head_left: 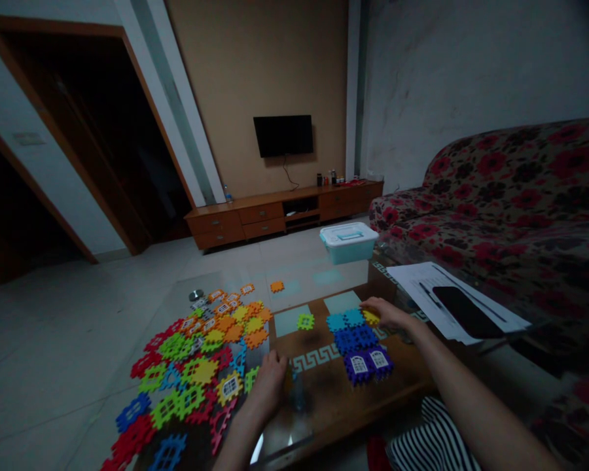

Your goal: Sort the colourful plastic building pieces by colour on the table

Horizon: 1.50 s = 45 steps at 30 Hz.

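A heap of coloured plastic interlocking tiles [196, 366] covers the left of the low glass-topped table [324, 399]. My left hand [269, 379] rests at the heap's right edge with fingers curled; what they hold, if anything, is hidden. My right hand [385, 314] lies over a yellow tile [372, 317] at the far right of a joined block of blue and purple tiles [357, 340]. The two purple window tiles [368, 364] form its near side. A single green tile [305, 321] lies between the heap and the block.
Papers with a dark phone [464, 311] and a pen lie on the table's right. A teal lidded box [348, 241] stands beyond the table. A floral sofa [510, 203] is on the right. A wooden TV cabinet [285, 209] lines the far wall.
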### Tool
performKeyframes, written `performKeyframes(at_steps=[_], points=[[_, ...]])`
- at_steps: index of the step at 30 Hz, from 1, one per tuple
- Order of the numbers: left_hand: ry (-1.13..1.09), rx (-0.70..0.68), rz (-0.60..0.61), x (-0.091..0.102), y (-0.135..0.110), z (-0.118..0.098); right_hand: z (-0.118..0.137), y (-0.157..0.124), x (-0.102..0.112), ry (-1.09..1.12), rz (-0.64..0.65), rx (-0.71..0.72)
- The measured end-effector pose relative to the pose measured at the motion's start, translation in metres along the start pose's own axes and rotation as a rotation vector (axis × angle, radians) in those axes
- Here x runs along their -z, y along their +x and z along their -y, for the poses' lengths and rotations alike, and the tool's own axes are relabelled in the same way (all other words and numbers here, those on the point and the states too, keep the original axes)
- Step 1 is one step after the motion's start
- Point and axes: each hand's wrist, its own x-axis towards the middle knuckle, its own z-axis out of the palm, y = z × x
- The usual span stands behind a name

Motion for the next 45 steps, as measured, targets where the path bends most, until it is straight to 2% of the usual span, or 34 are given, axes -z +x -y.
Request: performKeyframes(at_steps=[7, 13, 18, 22, 25, 27, 29, 32, 34, 36, 39, 41, 45], points=[[0.035, -0.016, -0.031, -0.001, -0.001, 0.0, 0.004, 0.0, 0.001, 0.114, -0.045, 0.058], [0.027, -0.01, -0.036, -0.001, -0.002, 0.002, 0.004, 0.0, -0.001, 0.115, -0.036, 0.022], [-0.076, -0.044, -0.089, -0.008, 0.002, 0.005, 0.003, -0.002, -0.004, 0.088, -0.039, 0.047], [-0.153, -0.125, -0.123, -0.018, 0.007, -0.002, 0.011, -0.002, 0.003, 0.056, -0.045, 0.059], [-0.152, -0.147, -0.142, -0.021, 0.011, -0.007, 0.039, -0.001, 0.004, 0.037, -0.156, 0.146], [-0.118, -0.08, -0.219, -0.017, 0.016, -0.002, 0.069, -0.002, -0.005, 0.053, -0.186, 0.235], [-0.079, 0.037, -0.342, -0.011, 0.023, 0.009, 0.105, -0.005, -0.022, 0.072, -0.113, 0.321], [-0.039, 0.235, -0.456, -0.002, 0.038, 0.032, 0.158, -0.014, -0.058, 0.083, 0.088, 0.46], [-0.006, 0.334, -0.486, 0.002, 0.048, 0.046, 0.188, -0.019, -0.078, 0.061, 0.153, 0.459], [0.037, 0.394, -0.502, 0.004, 0.057, 0.055, 0.21, -0.021, -0.09, -0.024, 0.18, 0.383], [0.114, 0.481, -0.545, 0.007, 0.067, 0.059, 0.231, -0.021, -0.09, -0.176, 0.205, 0.287], [0.151, 0.51, -0.563, 0.012, 0.073, 0.057, 0.236, -0.022, -0.086, -0.234, 0.229, 0.284], [0.116, 0.549, -0.459, 0.026, 0.084, 0.051, 0.234, -0.026, -0.089, -0.299, 0.222, 0.322]])
